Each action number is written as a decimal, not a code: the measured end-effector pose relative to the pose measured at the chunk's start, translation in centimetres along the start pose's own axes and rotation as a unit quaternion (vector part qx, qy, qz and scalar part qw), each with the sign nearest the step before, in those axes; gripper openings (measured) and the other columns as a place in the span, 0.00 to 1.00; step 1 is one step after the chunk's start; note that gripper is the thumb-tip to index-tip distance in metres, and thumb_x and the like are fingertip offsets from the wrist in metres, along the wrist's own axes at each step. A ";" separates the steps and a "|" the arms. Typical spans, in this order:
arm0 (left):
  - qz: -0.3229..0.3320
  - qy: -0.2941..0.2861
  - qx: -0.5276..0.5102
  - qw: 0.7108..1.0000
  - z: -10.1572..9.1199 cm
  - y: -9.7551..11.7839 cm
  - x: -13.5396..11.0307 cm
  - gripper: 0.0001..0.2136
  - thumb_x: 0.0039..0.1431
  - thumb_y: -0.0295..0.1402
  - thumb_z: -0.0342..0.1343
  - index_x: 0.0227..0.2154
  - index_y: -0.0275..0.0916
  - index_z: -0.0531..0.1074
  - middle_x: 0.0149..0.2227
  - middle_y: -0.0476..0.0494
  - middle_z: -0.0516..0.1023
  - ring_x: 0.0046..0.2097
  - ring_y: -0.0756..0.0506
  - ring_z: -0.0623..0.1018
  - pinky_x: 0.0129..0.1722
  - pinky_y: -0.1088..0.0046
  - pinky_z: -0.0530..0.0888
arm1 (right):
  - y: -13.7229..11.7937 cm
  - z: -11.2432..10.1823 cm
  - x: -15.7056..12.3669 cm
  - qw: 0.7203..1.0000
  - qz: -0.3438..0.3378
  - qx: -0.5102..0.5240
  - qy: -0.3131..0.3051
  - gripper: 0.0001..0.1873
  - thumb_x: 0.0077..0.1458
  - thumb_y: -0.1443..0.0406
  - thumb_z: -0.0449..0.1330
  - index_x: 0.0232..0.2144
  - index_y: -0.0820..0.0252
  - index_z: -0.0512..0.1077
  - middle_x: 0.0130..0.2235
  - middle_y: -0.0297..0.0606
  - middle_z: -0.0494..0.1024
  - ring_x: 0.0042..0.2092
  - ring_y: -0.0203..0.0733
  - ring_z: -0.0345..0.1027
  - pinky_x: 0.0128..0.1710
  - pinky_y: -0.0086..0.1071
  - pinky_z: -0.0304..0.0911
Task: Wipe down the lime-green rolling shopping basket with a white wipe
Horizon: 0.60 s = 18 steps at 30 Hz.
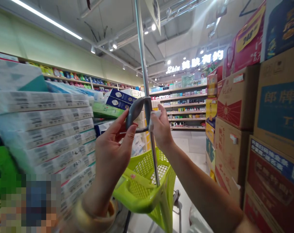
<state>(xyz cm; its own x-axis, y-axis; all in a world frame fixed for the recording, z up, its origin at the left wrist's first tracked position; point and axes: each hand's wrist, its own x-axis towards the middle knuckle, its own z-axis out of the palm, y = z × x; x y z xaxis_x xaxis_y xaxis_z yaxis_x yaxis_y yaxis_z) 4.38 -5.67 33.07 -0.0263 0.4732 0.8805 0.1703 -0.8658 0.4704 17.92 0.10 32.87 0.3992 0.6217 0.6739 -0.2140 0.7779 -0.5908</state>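
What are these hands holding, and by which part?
The right hand pinches a white tissue or cloth by its edge beside a metal pole. The left hand touches a curved grey handle at its lower edge; a firm grip cannot be told.

left hand (113, 152) was open, fingertips just beside a grey curved cart handle (134, 111) on a steel pole (143, 64). right hand (161, 127) pinched a white tissue (155, 116) against the pole. lime green shopping cart basket (147, 191) sat below both hands. stacked tissue packs (42, 136) stood on the left, printed cardboard cartons (234, 97) on the right. store shelves (185, 106) of boxed goods ran behind, under ceiling track lights (114, 46).
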 end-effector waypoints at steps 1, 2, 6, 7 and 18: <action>0.002 0.001 0.000 1.000 0.0 0.0 0.0 0.24 0.58 0.40 0.61 0.57 0.41 0.71 0.43 0.43 0.83 0.40 0.46 0.82 0.41 0.69 0.81 | -0.6 0.4 0.8 1.000 -0.007 -0.006 -0.001 0.34 0.59 0.61 0.55 0.65 0.61 0.52 0.30 0.28 0.66 0.28 0.31 0.60 0.27 0.25 0.62; 0.003 0.001 -0.001 1.000 0.0 0.0 -0.1 0.24 0.58 0.40 0.61 0.57 0.42 0.71 0.44 0.43 0.83 0.40 0.46 0.82 0.41 0.69 0.81 | -1.1 0.7 1.4 1.000 -0.015 -0.014 -0.004 0.34 0.59 0.61 0.56 0.64 0.61 0.52 0.30 0.28 0.66 0.28 0.31 0.60 0.28 0.25 0.62; 0.005 -0.004 -0.005 1.000 -0.3 -0.3 0.0 0.23 0.58 0.39 0.61 0.57 0.42 0.71 0.44 0.43 0.83 0.39 0.47 0.82 0.40 0.71 0.81 | -1.4 1.1 2.1 0.998 -0.050 -0.039 -0.027 0.36 0.60 0.58 0.58 0.65 0.56 0.48 0.35 0.31 0.67 0.30 0.31 0.63 0.27 0.25 0.63; 0.006 -0.006 -0.007 1.000 -0.3 -0.3 0.0 0.23 0.58 0.39 0.61 0.57 0.42 0.71 0.43 0.43 0.83 0.39 0.47 0.82 0.40 0.71 0.81 | -1.2 1.1 2.1 0.997 -0.060 -0.042 -0.028 0.36 0.60 0.57 0.58 0.65 0.55 0.47 0.37 0.33 0.68 0.32 0.32 0.64 0.28 0.25 0.64; 0.000 -0.052 -0.064 0.997 -0.5 -1.3 0.2 0.27 0.56 0.40 0.63 0.58 0.42 0.68 0.41 0.43 0.82 0.43 0.45 0.81 0.39 0.71 0.80 | -3.9 3.0 4.1 0.939 -0.295 -0.155 -0.081 0.18 0.63 0.56 0.57 0.52 0.53 0.64 0.53 0.41 0.67 0.56 0.42 0.64 0.56 0.41 0.66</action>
<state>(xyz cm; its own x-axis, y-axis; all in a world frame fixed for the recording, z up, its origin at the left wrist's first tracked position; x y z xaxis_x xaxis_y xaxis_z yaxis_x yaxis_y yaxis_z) 3.63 -4.57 32.64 0.0774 0.4820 0.8727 0.0432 -0.8762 0.4801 17.72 -0.06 39.29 0.2197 0.1168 0.9685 0.2814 0.9430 -0.1776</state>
